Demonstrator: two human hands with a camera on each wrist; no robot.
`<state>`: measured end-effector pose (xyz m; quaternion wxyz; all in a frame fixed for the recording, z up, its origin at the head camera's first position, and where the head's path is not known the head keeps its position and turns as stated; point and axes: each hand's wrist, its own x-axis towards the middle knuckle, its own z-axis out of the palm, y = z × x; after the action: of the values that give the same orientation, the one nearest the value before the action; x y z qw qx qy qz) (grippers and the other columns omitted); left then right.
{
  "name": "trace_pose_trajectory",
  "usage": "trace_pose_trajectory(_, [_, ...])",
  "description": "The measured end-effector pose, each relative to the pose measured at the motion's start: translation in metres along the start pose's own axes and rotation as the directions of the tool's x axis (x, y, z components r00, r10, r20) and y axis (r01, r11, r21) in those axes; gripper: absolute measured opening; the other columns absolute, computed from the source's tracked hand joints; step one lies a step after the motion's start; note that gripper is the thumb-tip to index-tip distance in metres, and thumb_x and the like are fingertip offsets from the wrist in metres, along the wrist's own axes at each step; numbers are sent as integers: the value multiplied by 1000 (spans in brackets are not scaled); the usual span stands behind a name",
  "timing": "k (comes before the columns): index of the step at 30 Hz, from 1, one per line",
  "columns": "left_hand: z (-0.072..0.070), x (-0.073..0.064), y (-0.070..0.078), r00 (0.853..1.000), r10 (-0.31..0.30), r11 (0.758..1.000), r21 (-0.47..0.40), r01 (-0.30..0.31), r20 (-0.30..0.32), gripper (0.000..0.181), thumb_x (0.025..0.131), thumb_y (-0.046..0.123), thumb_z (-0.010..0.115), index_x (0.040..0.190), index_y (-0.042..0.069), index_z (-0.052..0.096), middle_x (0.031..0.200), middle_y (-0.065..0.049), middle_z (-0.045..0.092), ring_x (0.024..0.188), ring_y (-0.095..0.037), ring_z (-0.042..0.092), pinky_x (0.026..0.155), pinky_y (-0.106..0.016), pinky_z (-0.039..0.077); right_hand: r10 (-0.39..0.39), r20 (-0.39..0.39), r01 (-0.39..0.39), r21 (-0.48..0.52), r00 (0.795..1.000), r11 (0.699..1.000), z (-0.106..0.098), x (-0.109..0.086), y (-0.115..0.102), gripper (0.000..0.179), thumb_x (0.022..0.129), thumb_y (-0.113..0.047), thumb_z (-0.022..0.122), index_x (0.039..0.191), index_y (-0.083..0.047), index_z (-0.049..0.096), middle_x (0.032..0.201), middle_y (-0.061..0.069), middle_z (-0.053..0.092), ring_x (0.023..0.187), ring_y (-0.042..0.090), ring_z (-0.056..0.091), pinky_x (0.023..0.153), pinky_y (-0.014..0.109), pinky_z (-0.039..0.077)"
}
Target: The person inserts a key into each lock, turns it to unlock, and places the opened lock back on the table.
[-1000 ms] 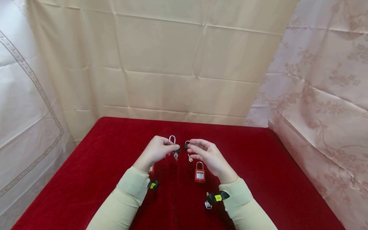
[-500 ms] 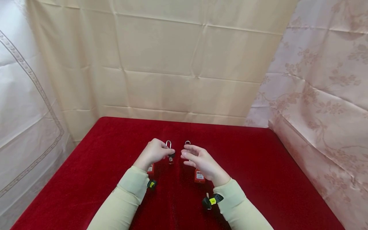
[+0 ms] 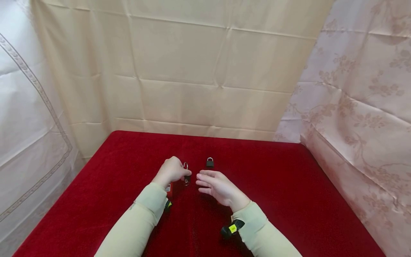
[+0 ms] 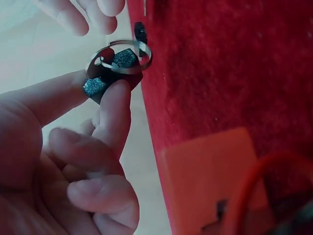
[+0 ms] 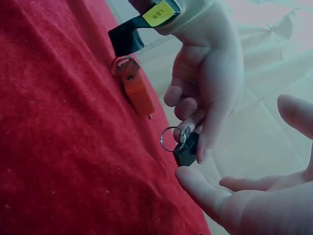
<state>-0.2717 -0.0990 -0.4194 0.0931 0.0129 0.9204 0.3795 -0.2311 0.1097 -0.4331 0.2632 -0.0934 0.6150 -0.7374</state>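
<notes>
Nearest me, a black strap (image 3: 232, 228) with a yellow label sits on my right wrist, by the cuff of a pale sleeve (image 3: 257, 228). Farther and to the left, a red padlock (image 3: 169, 191) lies on the red cloth (image 3: 273, 178), partly hidden by my left wrist. My right hand (image 3: 218, 186) holds nothing; its fingers reach loosely leftward, slightly spread. Just beside them, my left hand (image 3: 172, 170) pinches a small black padlock (image 5: 186, 151) between thumb and fingers. Its body is dark and blocky, with a bluish, speckled glint in the left wrist view; a round-headed key (image 5: 185, 132) with a thin silver ring (image 5: 162, 139) is at it, and the silver shackle (image 3: 187, 166) stands up like a hook. Farther off, slightly right, a second black padlock (image 3: 210, 164) rests on the cloth, shackle toward the far edge. Beyond hangs a creased beige curtain (image 3: 179, 64).
</notes>
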Motion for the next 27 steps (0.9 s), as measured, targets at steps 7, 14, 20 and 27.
trace_pose_trajectory(7, [3,2,4,1000,2,991,133,-4,13,30,89,20,78,64,6,70,57,-7,66,55,-20,61,52,-30,44,21,-5,-22,-52,1000,998,2,2,4,76,102,-23,62,152,16,20,157,32,29,140,44,40,110,52,41])
trace_pose_trajectory(14, [4,0,5,999,-30,984,179,23,33,26,91,18,75,67,8,70,59,-8,66,55,-22,63,50,-31,43,45,-33,-49,-104,998,993,3,3,5,78,100,-27,66,152,14,25,155,28,37,138,42,44,109,51,42])
trace_pose_trajectory(20, [2,-3,7,1000,-18,967,256,13,16,27,90,17,74,65,9,70,55,-6,64,52,-21,62,46,-30,42,39,-37,-44,-149,999,988,3,4,5,78,100,-29,67,152,13,27,153,26,40,137,41,46,109,51,42])
trace_pose_trajectory(27, [4,-2,5,999,-46,945,325,37,21,27,91,19,75,66,11,70,57,-5,65,51,-19,60,45,-30,42,24,-24,-28,-182,999,983,4,2,5,79,100,-29,67,152,14,26,154,26,38,137,42,46,109,51,42])
